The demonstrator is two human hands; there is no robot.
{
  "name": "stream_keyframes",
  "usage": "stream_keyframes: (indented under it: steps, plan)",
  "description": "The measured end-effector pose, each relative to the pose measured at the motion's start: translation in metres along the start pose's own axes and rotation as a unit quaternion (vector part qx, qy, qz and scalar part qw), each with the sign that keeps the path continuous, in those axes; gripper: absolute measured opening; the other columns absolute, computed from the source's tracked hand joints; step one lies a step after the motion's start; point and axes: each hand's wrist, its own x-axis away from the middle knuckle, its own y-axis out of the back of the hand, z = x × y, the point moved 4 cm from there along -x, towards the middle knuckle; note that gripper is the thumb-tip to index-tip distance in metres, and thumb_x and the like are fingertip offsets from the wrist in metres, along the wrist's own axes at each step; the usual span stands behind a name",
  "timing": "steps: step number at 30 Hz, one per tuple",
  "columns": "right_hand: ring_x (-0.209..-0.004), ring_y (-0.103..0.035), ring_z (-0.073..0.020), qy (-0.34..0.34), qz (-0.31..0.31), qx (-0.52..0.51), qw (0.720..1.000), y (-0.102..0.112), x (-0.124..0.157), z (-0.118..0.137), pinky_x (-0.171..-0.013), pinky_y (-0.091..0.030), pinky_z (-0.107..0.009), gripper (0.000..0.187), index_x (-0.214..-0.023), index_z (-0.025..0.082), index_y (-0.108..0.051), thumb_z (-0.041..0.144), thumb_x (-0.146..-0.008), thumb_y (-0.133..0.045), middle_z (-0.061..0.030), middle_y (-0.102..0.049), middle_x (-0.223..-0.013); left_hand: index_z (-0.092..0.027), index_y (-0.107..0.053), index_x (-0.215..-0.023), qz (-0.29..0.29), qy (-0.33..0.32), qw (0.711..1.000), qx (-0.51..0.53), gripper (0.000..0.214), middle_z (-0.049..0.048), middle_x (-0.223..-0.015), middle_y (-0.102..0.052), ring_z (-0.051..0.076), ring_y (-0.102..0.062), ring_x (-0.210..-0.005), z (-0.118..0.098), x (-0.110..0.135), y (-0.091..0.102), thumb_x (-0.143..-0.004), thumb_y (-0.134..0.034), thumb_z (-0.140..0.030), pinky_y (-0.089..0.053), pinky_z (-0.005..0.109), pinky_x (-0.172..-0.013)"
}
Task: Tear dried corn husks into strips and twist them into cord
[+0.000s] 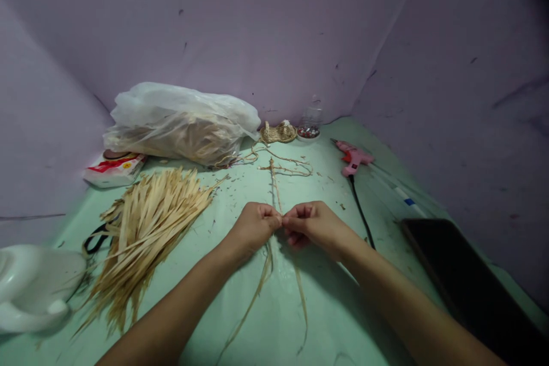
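My left hand [256,227] and my right hand [312,222] meet over the middle of the table, fingertips pinched together. Between them they grip a thin twisted cord of dried plant fibre [275,184], which runs away from me toward the back. Its far end joins a looped stretch of the same cord lying on the table. Two loose flat strands [253,296] trail from under my hands toward me, one on each side. To the left of my hands lies a thick bundle of pale dried strips [150,229].
A plastic bag [184,123] of fibre stands at the back left, beside a red and white pack [115,169]. Woven slippers [278,132] and a clear bottle piece [309,120] sit behind. On the right are a pink glue gun [355,157] and a dark tablet-like slab [467,280].
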Motion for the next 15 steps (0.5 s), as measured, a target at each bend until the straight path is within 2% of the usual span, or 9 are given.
stream_keyframes:
  steps: [4,8,10,15]
  plan:
    - [-0.031,-0.042,-0.0059,0.032,-0.013,0.025,0.999,0.002,-0.005,-0.003,-0.036,-0.038,-0.018,0.011,-0.053,0.015,-0.052,0.008,-0.062,-0.052,0.0049,-0.048,-0.036,-0.015,-0.05,-0.05,0.019,-0.03,0.998,-0.059,0.013,-0.0056,-0.044,-0.036,0.006,-0.025,-0.045,-0.001,-0.001,0.003,-0.058,-0.052,-0.025,-0.018,0.022,-0.044]
    - [-0.029,-0.037,-0.0053,0.057,-0.024,0.018,0.998,0.001,-0.009,-0.008,-0.032,-0.029,-0.018,0.009,-0.052,0.016,-0.049,0.009,-0.058,-0.05,0.0066,-0.043,-0.033,-0.016,-0.044,-0.044,0.047,-0.071,0.982,-0.169,0.021,-0.0057,-0.043,-0.028,0.007,-0.022,-0.044,-0.008,0.002,0.006,-0.063,-0.048,-0.024,-0.016,0.023,-0.045]
    - [-0.029,-0.037,-0.0053,0.055,-0.021,0.012,0.998,-0.001,-0.009,-0.01,-0.032,-0.029,-0.018,0.008,-0.053,0.016,-0.049,0.009,-0.057,-0.05,0.0064,-0.043,-0.034,-0.016,-0.049,-0.045,0.028,-0.066,0.97,-0.234,0.021,-0.0045,-0.042,-0.032,0.008,-0.027,-0.044,-0.012,0.006,0.009,-0.064,-0.048,-0.024,-0.018,0.024,-0.045]
    - [-0.034,-0.046,-0.0067,0.035,0.0,-0.013,0.999,-0.004,-0.005,-0.01,-0.035,-0.036,-0.018,0.005,-0.058,0.016,-0.048,0.012,-0.059,-0.051,0.0039,-0.053,-0.042,-0.018,-0.058,-0.05,-0.061,-0.06,0.923,-0.374,0.016,0.0002,-0.046,-0.046,0.012,-0.035,-0.046,-0.027,0.024,0.013,-0.063,-0.053,-0.024,-0.021,0.025,-0.049]
